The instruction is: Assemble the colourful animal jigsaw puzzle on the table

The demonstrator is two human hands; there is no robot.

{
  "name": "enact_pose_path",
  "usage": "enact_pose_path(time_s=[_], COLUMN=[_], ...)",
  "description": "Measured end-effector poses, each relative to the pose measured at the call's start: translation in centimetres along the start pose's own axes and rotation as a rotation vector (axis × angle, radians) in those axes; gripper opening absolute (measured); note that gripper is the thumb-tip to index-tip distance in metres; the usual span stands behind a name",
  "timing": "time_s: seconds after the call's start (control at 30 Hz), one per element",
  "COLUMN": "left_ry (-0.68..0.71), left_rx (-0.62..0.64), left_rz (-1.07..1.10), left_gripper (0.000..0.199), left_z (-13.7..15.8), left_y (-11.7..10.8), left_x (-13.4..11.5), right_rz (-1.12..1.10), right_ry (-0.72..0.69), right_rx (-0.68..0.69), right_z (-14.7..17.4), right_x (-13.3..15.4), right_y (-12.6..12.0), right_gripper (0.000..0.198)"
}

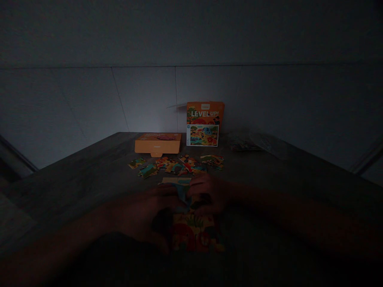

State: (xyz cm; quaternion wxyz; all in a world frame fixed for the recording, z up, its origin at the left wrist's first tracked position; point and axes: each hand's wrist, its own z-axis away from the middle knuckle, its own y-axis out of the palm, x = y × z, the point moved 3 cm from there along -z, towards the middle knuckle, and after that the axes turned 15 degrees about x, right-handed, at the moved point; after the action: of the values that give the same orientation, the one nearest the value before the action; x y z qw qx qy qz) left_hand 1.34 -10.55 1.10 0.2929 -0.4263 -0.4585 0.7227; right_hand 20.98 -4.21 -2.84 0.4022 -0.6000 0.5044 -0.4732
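Note:
A partly joined jigsaw puzzle (pixel 196 235) with a red animal on it lies on the table in front of me, in dim light. My left hand (pixel 146 209) rests along its left side, fingers stretched over its upper part and thumb spread apart. From the right, my right hand (pixel 209 193) reaches onto the upper part, its fingers and thumb bent round a puzzle piece (pixel 199 201) that is mostly covered. Between the hands a blue part of the puzzle (pixel 183 192) shows. Shadow hides the fingertips in part.
Loose puzzle pieces (pixel 148 170) and a small stack of pieces (pixel 213 160) lie beyond the hands. Behind them are an orange box (pixel 157 146) lying flat, an upright LEVEL UP box (pixel 220 113) with a picture card (pixel 202 135) against it, and a clear plastic bag (pixel 254 141).

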Motion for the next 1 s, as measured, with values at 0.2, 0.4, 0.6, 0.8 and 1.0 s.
enact_pose_path(time_s=[0.2, 0.4, 0.6, 0.8, 1.0], left_ry=[0.03, 0.062, -0.002, 0.061, 0.07], left_rx=[-0.007, -0.012, 0.003, -0.025, -0.013], left_rz=[-0.009, 0.024, 0.002, 0.03, 0.058], left_gripper=[0.045, 0.039, 0.033, 0.031, 0.031], left_z=[-0.17, -0.23, -0.21, -0.45, -0.52], left_y=[-0.07, 0.04, 0.35, 0.12, -0.06], left_x=[0.28, -0.01, 0.53, 0.36, 0.17], right_rz=[0.011, 0.005, -0.013, -0.01, -0.019], right_ry=[0.007, 0.002, -0.013, 0.007, 0.017], right_rx=[0.009, 0.014, -0.015, 0.009, 0.024], right_z=[0.09, 0.25, 0.15, 0.27, 0.24], right_x=[-0.06, -0.37, -0.36, -0.47, -0.45], right_y=[0.17, 0.38, 0.35, 0.53, 0.46], right_gripper=[0.039, 0.04, 0.04, 0.041, 0.041])
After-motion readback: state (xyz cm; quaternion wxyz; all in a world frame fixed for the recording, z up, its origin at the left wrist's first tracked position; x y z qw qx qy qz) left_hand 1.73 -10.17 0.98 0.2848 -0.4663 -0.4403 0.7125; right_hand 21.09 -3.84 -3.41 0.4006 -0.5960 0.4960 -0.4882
